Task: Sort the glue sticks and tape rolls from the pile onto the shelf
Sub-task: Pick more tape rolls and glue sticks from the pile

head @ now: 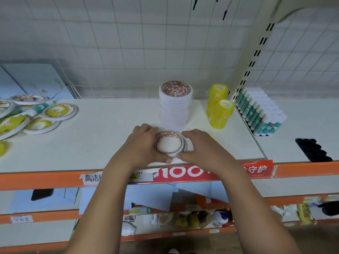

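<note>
- So, both hands are on the same thing: the left hand [145,143] cups one side of a little stack of white tape rolls [169,144] and the right hand [200,145] cups the other, fingers curled round it, thumbs toward the front edge of the shelf [110,140].
- That little stack sits flat, hole pointing up toward the camera, near the front of the shelf. Can't tell if it's resting on the board or lifted just off it.
- The bit that matters: the tall stack [175,105] of the same white rolls is straight behind the hands, dead centre, just beyond the fingertips. Its axis is upright too, so no turning needed, I'd say.
- Neither hand is nearer; it's symmetric, so a two-handed move makes sense.
- The top of the tall stack is clearly above the held rolls, so my guess is it's either up-and-back to land on top or just leave them as a second column in front. Bumping the tall one looks like the risk.
- Yellow tape rolls [219,107] stand off to the right, glue sticks [260,110] further right past the upright.
- The pile [36,114] is well off to the left, with plenty left in it.
</note>
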The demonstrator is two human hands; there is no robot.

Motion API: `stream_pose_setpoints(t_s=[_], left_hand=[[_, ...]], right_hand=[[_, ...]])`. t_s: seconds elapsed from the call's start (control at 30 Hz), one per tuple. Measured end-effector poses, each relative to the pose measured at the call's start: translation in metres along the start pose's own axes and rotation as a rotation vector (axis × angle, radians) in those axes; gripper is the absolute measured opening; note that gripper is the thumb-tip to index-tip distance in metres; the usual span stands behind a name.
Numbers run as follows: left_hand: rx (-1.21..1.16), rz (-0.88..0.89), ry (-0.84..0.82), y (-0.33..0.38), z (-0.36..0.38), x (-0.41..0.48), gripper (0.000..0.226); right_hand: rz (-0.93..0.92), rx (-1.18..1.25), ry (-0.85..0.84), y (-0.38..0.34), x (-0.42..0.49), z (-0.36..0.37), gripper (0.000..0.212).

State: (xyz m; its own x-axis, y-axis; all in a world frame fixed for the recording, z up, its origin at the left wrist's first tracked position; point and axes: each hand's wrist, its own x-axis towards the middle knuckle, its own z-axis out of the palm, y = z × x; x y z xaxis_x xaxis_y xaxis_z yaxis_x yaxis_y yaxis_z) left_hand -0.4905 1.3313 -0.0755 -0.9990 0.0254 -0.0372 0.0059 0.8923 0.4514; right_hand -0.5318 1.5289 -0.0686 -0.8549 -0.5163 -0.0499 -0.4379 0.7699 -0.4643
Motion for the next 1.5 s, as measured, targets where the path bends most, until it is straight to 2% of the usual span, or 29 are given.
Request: stream_pose_setpoints(t_s=[0.27, 0.4, 0.57, 0.77, 0.93, 1.2, 1.33, 1.4, 1.47, 1.5], left_hand=[[-0.020, -0.027, 0.036, -0.007, 0.011, -0.004, 0.059], [-0.012, -0.022, 0.048, 0.001, 0.016, 0.000, 0.051], [0.001, -0.047, 0.041, 0.005, 0.017, 0.005, 0.051], [-0.083, -0.110, -0.018, 0.008, 0.015, 0.007, 0.056], [-0.107, -0.123, 0.001, 0.010, 0.016, 0.006, 0.054], [-0.148, -0.146, 0.028, 0.010, 0.016, 0.014, 0.051], [-0.219, -0.141, 0.015, 0.010, 0.015, 0.016, 0.037], [-0.253, -0.148, 0.009, 0.008, 0.015, 0.015, 0.032], [-0.298, -0.169, 0.008, 0.004, 0.010, 0.012, 0.036], [-0.295, -0.180, 0.019, 0.001, 0.006, 0.008, 0.042]], right_hand=[[-0.045, 0.000, -0.061, 0.001, 0.005, 0.002, 0.060], [-0.024, -0.033, -0.048, 0.003, 0.009, 0.002, 0.052], [-0.014, -0.009, -0.033, 0.008, 0.013, 0.002, 0.053], [-0.009, 0.106, -0.019, 0.012, 0.011, 0.003, 0.073], [0.001, 0.139, 0.062, 0.010, 0.011, 0.008, 0.066], [-0.032, 0.191, 0.091, 0.005, 0.015, 0.008, 0.057], [-0.015, 0.158, 0.079, 0.005, 0.018, 0.007, 0.061], [0.012, 0.084, 0.053, 0.005, 0.017, 0.008, 0.072], [0.026, 0.005, 0.059, 0.004, 0.016, 0.008, 0.081], [0.012, -0.026, 0.091, 0.001, 0.015, 0.008, 0.078]])
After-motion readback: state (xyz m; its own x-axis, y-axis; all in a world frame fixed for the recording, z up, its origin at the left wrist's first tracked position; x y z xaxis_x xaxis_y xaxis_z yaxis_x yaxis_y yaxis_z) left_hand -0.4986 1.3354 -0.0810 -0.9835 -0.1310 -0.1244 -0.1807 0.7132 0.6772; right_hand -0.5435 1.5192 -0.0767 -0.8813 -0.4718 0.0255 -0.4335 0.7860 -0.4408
